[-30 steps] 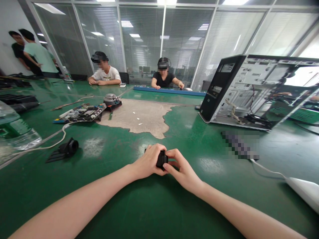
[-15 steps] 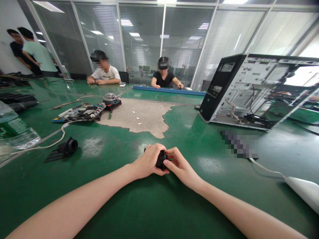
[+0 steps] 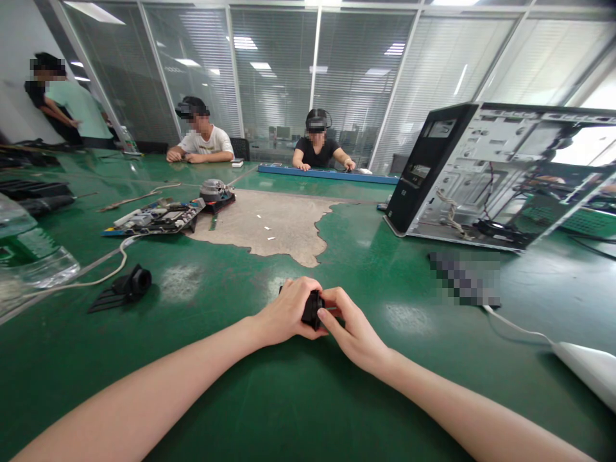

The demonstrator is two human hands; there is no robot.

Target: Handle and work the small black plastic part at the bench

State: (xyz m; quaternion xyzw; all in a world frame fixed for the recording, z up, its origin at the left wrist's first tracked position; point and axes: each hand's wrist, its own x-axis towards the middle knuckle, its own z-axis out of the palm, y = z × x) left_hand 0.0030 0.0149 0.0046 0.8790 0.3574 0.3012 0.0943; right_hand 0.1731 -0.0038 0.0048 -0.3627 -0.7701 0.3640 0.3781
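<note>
Black part [image 3: 312,310] is between my two hands, over green tabletop [image 3: 231,398] that runs out left and right of my wrists. Ahead lies the jagged edge of a beige patch [image 3: 289,218]; off right, a computer case [image 3: 426,170]. Left hand [image 3: 291,312] wraps the boxy, mostly hidden part; right hand [image 3: 353,330] pinches its right end. I count three white scraps [image 3: 271,239] on the patch.

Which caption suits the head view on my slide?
Left hand and right hand hold a black part at a green table.
</note>
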